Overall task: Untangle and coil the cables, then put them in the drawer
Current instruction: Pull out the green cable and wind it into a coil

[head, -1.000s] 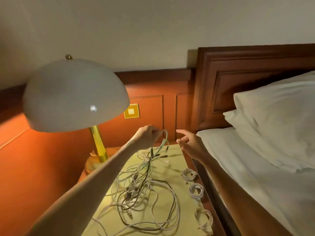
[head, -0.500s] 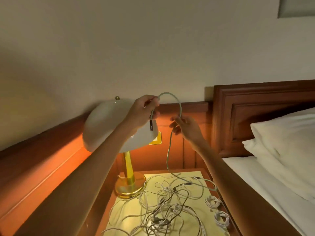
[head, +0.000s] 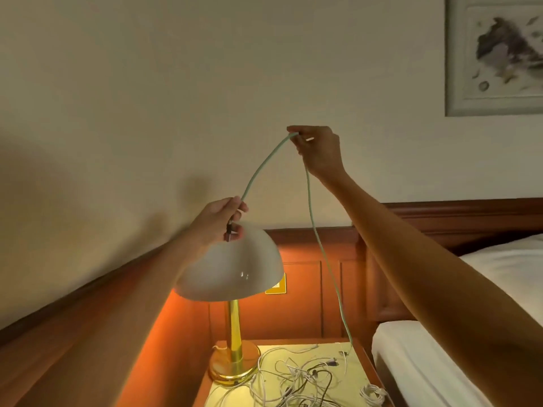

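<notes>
Roughly vertical green cable (head: 315, 230), plug (head: 228, 232) downward

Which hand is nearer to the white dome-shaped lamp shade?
Left. The left hand is at the top of the white dome-shaped lamp shade, gripping a pale green cable; the right hand pinches that cable higher, to the right.

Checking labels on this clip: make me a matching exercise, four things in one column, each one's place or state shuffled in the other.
Things:
1. left hand
2. right hand
3. tangled cables
4. coiled white cable

Places or states:
a. at the nightstand's right edge, near the bed
b. pinches the green cable at its highest point
c. spread on the nightstand beside the lamp base
d. grips the green cable's plug end

Pairs: 1-d; 2-b; 3-c; 4-a
</notes>
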The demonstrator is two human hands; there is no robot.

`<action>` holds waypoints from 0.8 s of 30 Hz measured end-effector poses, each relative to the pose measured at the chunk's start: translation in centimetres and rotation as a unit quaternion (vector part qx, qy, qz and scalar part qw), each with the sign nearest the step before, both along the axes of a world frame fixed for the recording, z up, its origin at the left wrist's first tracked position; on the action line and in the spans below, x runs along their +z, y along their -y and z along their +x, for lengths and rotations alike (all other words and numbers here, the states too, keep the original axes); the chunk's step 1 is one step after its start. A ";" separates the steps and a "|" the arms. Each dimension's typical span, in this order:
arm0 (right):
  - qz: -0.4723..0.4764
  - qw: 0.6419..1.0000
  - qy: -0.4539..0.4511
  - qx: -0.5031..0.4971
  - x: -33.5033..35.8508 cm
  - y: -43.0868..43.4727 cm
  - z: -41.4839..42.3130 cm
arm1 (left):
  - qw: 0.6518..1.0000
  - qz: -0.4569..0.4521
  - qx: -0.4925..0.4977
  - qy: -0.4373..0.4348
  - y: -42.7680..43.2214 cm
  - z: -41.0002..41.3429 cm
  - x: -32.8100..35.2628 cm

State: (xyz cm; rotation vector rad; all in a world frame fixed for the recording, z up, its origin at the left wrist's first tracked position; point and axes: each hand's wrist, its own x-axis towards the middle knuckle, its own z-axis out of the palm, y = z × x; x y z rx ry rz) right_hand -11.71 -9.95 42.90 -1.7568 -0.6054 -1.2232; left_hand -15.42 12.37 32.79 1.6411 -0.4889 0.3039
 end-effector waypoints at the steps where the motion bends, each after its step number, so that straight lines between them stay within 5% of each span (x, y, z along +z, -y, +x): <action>1: -0.009 1.000 0.015 -0.014 1.0 -0.4 -0.6 | 1.000 -0.008 0.001 0.014 -0.1 -0.5 0.6; 17: -0.061 0.943 0.309 -0.108 9.1 -5.4 -7.9 | 0.996 0.038 -0.043 0.072 -2.6 -7.7 5.0; 22: -0.123 0.928 0.323 -0.137 12.1 -6.3 -9.6 | 0.997 0.015 -0.014 0.077 -2.7 -8.9 6.9; 24: -0.155 0.937 0.266 -0.164 11.1 -6.1 -10.5 | 0.998 0.004 -0.015 0.056 -3.1 -9.6 6.2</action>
